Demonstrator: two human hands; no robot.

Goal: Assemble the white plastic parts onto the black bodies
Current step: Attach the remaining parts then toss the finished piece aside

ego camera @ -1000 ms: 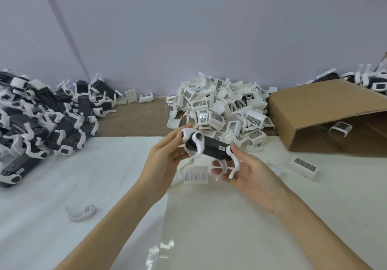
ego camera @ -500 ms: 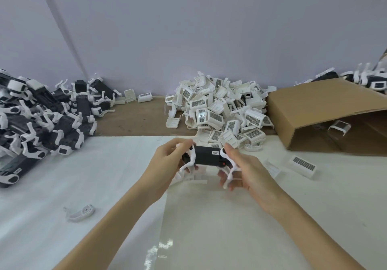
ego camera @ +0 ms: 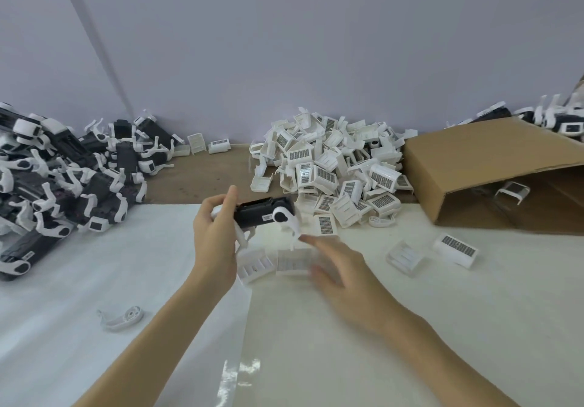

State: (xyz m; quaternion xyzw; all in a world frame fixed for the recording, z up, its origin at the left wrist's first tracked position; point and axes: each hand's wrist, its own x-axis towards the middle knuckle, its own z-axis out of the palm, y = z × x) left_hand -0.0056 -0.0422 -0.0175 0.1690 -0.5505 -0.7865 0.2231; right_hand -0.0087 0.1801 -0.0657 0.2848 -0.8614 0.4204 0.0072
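The left hand (ego camera: 215,236) gripped a black body (ego camera: 256,214) by its left end, fingers and thumb wrapped round it, and held it level above the desk (ego camera: 410,327), just in front of the heap of white plastic parts (ego camera: 331,169). A white arm piece (ego camera: 286,220) already sat on the body's right end, its leg hanging down. The right hand (ego camera: 335,267) was blurred, fingers spread and grasping nothing, low over two loose white parts (ego camera: 275,263) lying on the desk directly beneath the body.

The body looked rigid and light enough for one hand; its flat sides seemed the safest place to grip, well clear of the thin white arms, which would likely flex or snap off if squeezed. The white cage-like parts appeared hollow, thin-walled and smooth, so a pinch across the outer walls would probably serve better than pressing on the ribs.

To the left lay a pile of assembled units (ego camera: 63,179); to the right, an open cardboard box (ego camera: 474,169) on its side. A stray white clip (ego camera: 121,318) lay near the left forearm.
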